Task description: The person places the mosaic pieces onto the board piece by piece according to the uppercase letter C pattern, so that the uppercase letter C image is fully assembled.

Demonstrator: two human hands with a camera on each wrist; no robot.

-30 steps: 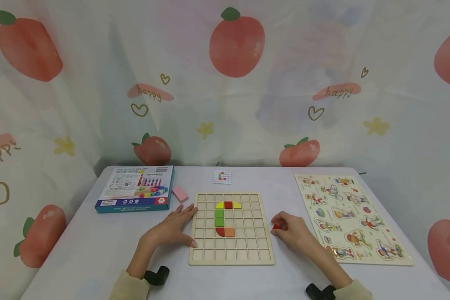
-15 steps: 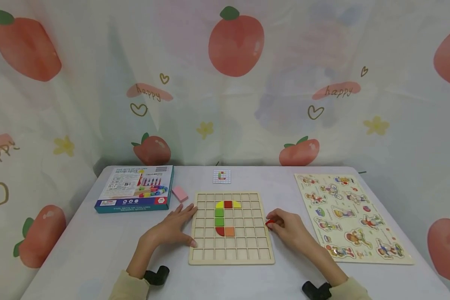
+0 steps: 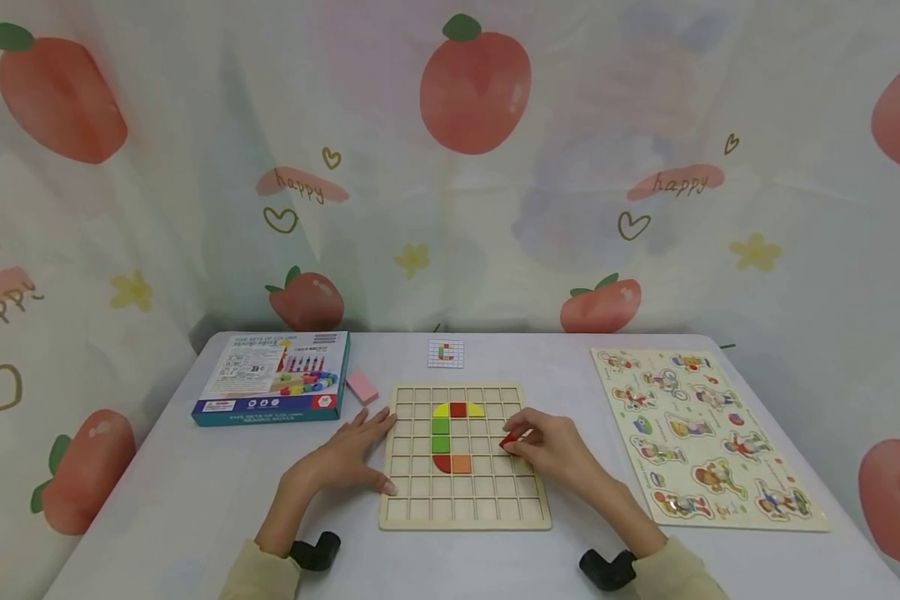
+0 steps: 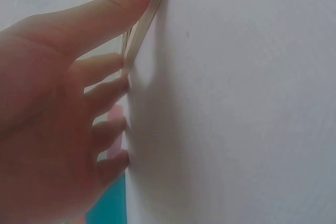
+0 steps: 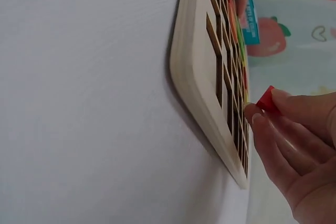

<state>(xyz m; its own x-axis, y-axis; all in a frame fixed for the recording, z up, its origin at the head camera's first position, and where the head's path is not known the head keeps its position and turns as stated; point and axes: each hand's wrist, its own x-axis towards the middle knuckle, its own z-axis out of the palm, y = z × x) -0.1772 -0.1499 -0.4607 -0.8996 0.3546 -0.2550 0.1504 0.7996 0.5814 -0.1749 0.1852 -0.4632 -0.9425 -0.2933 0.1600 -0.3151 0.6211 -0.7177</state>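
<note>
Fingers [image 3: 525,442] half hiding red piece [image 3: 507,442]

A boxed toy set [image 3: 273,377], pink block [image 3: 362,387], pattern card [image 3: 446,353] and picture puzzle [image 3: 701,433].

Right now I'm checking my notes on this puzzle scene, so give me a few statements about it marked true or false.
1. The right hand pinches a red piece over the grid board. True.
2. The left hand lies flat at the board's left edge. True.
3. The board's cells are all filled. False: only a few coloured pieces sit in it, and most cells are bare.
4. The pink block sits inside the board. False: it lies on the table beside the blue box.
5. The picture puzzle lies left of the board. False: it lies right.
</note>
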